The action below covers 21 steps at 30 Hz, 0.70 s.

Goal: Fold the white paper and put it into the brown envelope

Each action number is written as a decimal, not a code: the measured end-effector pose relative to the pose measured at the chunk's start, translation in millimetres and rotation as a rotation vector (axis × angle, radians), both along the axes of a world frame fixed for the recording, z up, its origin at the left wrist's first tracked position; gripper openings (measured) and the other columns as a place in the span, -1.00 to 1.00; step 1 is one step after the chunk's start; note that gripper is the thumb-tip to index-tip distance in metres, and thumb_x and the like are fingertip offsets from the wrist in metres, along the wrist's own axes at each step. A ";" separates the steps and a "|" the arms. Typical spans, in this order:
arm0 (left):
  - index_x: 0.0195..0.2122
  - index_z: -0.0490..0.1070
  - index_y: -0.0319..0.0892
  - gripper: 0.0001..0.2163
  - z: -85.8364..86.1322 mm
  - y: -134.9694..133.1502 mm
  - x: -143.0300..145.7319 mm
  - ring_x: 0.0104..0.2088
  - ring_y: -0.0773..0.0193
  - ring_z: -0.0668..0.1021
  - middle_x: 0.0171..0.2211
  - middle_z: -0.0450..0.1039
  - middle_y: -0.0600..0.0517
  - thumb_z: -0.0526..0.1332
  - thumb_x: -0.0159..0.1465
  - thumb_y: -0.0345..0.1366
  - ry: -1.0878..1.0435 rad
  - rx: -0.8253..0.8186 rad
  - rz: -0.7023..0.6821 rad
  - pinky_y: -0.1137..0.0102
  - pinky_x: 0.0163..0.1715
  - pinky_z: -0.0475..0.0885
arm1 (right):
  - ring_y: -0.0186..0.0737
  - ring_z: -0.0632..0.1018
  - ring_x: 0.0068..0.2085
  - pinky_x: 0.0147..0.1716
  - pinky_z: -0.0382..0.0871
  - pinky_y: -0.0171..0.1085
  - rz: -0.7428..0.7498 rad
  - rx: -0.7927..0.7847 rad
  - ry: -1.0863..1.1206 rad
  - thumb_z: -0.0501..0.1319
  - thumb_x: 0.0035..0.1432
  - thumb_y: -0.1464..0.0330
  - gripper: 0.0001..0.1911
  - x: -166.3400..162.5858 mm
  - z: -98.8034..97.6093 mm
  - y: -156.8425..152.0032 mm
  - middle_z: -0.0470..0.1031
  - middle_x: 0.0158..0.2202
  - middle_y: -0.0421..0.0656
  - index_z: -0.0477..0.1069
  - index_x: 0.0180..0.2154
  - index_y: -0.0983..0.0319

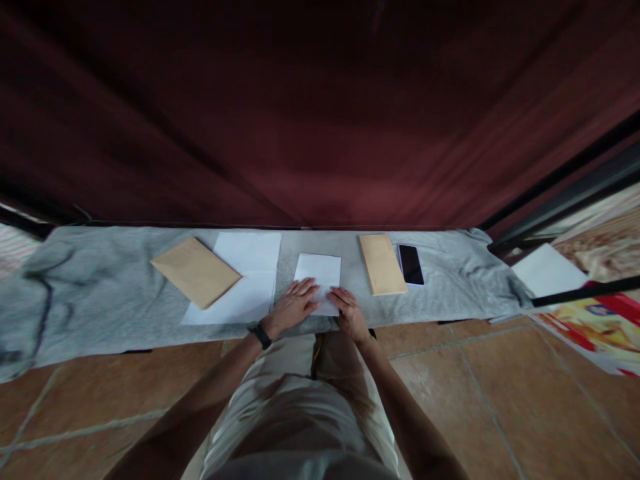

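A small folded white sheet (pixel 320 272) lies on the grey cloth (pixel 100 293) in front of me. My left hand (pixel 293 305) rests flat on its near left corner, fingers stretched out. My right hand (pixel 350 313) presses its near right edge with fingers laid flat. A larger white paper (pixel 250 277) lies to the left, with a brown envelope (pixel 196 271) partly on top of it. Another brown envelope (pixel 383 264) lies to the right, beside a black phone (pixel 411 264).
A dark red curtain (pixel 320 113) hangs behind the cloth. Tiled floor (pixel 500 400) lies on my near side. At the right are a black metal frame (pixel 575 193), a white sheet (pixel 547 270) and a colourful printed item (pixel 600 327).
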<state>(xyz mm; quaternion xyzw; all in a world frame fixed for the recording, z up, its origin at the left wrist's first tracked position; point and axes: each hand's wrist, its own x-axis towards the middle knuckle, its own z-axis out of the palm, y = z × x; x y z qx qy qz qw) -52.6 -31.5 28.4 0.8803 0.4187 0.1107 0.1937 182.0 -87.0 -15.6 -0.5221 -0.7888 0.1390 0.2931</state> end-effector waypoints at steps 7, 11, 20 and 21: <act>0.34 0.31 -0.07 -0.33 13.4 5.3 -23.7 0.42 0.04 0.24 0.41 0.20 -0.14 0.37 0.23 -0.03 0.012 -0.073 -0.131 0.10 0.41 0.10 | -0.06 0.42 0.30 0.31 0.32 0.06 -0.045 0.012 -0.010 0.08 0.14 0.67 -0.34 2.4 1.7 9.8 0.46 0.27 -0.06 0.45 0.22 0.16; 0.33 0.31 -0.12 -0.39 9.2 5.5 -35.9 0.40 0.10 0.28 0.39 0.24 -0.13 0.32 0.23 -0.35 0.014 -0.052 -0.101 0.13 0.41 0.13 | -0.11 0.44 0.29 0.33 0.30 0.04 -0.015 0.006 -0.004 0.06 0.17 0.65 -0.38 5.5 2.4 9.4 0.47 0.25 -0.07 0.49 0.18 0.16; 0.15 0.49 -0.08 -0.53 -4.3 -6.9 -39.3 0.27 0.17 0.46 0.25 0.46 -0.05 0.15 0.24 -0.56 -0.036 -0.003 -0.058 0.15 0.34 0.30 | -0.15 0.48 0.25 0.30 0.34 0.01 0.009 0.011 0.044 0.04 0.31 0.57 -0.52 16.2 1.3 5.7 0.52 0.21 -0.08 0.55 0.10 0.15; 0.15 0.49 -0.08 -0.51 -5.4 -9.0 -40.0 0.29 0.17 0.44 0.26 0.44 -0.05 0.16 0.23 -0.57 -0.023 0.003 -0.070 0.14 0.35 0.28 | -0.14 0.47 0.26 0.30 0.34 0.02 0.009 0.017 0.043 0.05 0.31 0.56 -0.54 17.5 0.2 4.7 0.51 0.21 -0.07 0.56 0.09 0.16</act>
